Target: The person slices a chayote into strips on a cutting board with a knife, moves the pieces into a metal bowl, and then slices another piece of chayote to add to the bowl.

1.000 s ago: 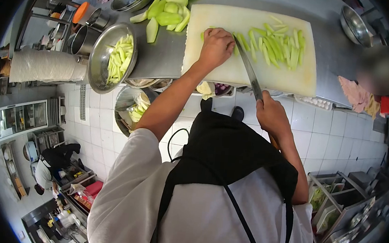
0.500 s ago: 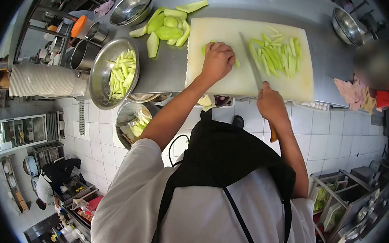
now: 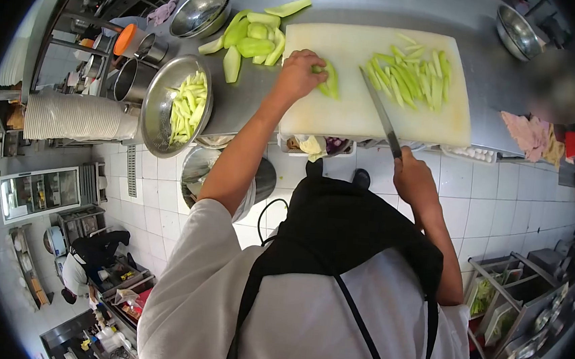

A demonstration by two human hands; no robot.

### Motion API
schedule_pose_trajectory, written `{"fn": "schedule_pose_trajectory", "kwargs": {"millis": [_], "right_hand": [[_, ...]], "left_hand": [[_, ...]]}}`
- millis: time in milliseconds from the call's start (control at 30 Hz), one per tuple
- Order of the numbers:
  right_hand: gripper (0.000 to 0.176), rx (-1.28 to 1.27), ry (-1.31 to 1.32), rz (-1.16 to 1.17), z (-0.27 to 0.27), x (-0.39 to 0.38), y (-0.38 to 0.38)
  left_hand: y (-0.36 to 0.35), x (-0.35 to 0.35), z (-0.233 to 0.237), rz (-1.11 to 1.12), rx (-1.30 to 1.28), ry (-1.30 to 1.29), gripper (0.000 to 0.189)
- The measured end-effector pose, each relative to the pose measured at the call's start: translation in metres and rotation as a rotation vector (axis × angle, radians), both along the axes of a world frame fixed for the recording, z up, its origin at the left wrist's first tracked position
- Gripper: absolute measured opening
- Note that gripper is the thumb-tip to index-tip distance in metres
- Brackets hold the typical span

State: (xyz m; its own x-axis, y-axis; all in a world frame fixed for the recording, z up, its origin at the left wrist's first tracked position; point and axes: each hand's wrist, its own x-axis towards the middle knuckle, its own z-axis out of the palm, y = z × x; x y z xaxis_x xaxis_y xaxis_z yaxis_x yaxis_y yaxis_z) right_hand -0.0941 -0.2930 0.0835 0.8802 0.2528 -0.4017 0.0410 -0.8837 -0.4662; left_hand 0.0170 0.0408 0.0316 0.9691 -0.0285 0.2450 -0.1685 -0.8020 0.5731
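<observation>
A white cutting board (image 3: 346, 117) lies on the steel counter. At its left part my left hand (image 3: 300, 76) has its fingertips on a light green vegetable piece (image 3: 331, 82). My right hand (image 3: 414, 179) is closed around the handle of a long knife (image 3: 382, 114), just off the board's near edge, with the blade pointing up over the board. Right of the blade lies a pile of cut green strips (image 3: 414, 75). Several larger green pieces (image 3: 255, 36) rest on the counter left of the board.
A colander (image 3: 150, 118) of green strips stands at the counter's left edge. Steel bowls (image 3: 201, 12) (image 3: 517, 32) sit at both back corners. Pink cloths (image 3: 526, 134) lie at the right. Stacked white containers (image 3: 79, 119) are far left. Another person (image 3: 81, 268) bends at the lower left.
My left hand has moved left, uncovering more of the vegetable piece. My right hand and the knife have shifted toward my body and right, away from the strips.
</observation>
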Motion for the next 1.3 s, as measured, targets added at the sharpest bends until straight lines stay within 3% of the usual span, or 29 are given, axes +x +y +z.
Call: {"fn": "schedule_pose_trajectory", "kwargs": {"millis": [200, 300, 400, 500, 600, 900, 1000, 1033, 1133, 1300], "right_hand": [[0.025, 0.015, -0.017, -0.02, 0.004, 0.006, -0.014], [0.024, 0.043, -0.004, -0.017, 0.007, 0.005, -0.017], [0.024, 0.062, 0.038, -0.022, 0.011, 0.007, -0.019], [0.024, 0.074, 0.051, -0.015, 0.01, 0.009, -0.021], [0.024, 0.1, 0.052, -0.021, 0.006, 0.011, -0.026], [0.025, 0.074, -0.034, -0.003, -0.002, 0.017, -0.039], [0.025, 0.084, -0.016, -0.011, -0.003, 0.018, -0.039], [0.025, 0.088, -0.001, -0.016, -0.002, 0.017, -0.039], [0.025, 0.082, 0.022, -0.021, 0.007, 0.016, -0.036], [0.025, 0.108, 0.045, -0.026, 0.007, 0.017, -0.037]], "left_hand": [[-0.029, -0.008, -0.002, 0.095, 0.096, 0.001, 0.032], [-0.03, -0.013, 0.0, -0.029, 0.175, -0.099, 0.05], [-0.035, -0.02, 0.032, -0.217, 0.287, 0.082, 0.072], [-0.028, -0.001, 0.032, -0.316, 0.342, 0.222, 0.083], [-0.028, -0.001, 0.033, -0.322, 0.293, 0.315, 0.082], [-0.059, -0.02, 0.02, -0.263, 0.09, 0.21, 0.057], [-0.076, -0.03, 0.01, -0.273, 0.139, 0.075, 0.048], [-0.082, -0.038, 0.007, -0.223, 0.157, -0.058, 0.042], [-0.095, -0.048, 0.006, -0.024, 0.243, -0.031, 0.039], [-0.098, -0.043, 0.011, 0.083, 0.278, 0.018, 0.034]]}}
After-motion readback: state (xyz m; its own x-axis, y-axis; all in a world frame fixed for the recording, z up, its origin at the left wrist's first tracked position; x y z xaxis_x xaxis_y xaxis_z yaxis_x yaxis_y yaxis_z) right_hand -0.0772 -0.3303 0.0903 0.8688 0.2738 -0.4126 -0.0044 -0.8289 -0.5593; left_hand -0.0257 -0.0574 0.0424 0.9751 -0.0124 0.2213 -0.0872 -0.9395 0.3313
